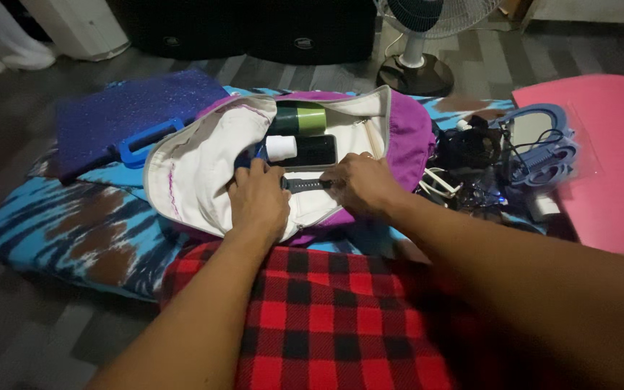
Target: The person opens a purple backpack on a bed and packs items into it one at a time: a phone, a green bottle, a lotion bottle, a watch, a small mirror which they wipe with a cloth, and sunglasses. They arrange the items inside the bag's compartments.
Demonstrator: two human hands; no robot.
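Your left hand (258,198) and right hand (359,184) rest inside the open purple pouch (409,130) with the cream lining, both touching a dark strap-like object (305,185) between them. Just beyond your fingers lie a black phone (315,152), a white-capped bottle (280,147) and a green cylinder (301,118). The pouch sits on a blue patterned cloth (52,231). A tangle of cables (485,166) lies to the right, a fan base (417,72) far behind, and red checked fabric (326,325) near you.

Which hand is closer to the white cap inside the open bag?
Left. The left hand lies just below the white cap, its fingertips almost under it. The right hand is further to the right, beside the dark phone.
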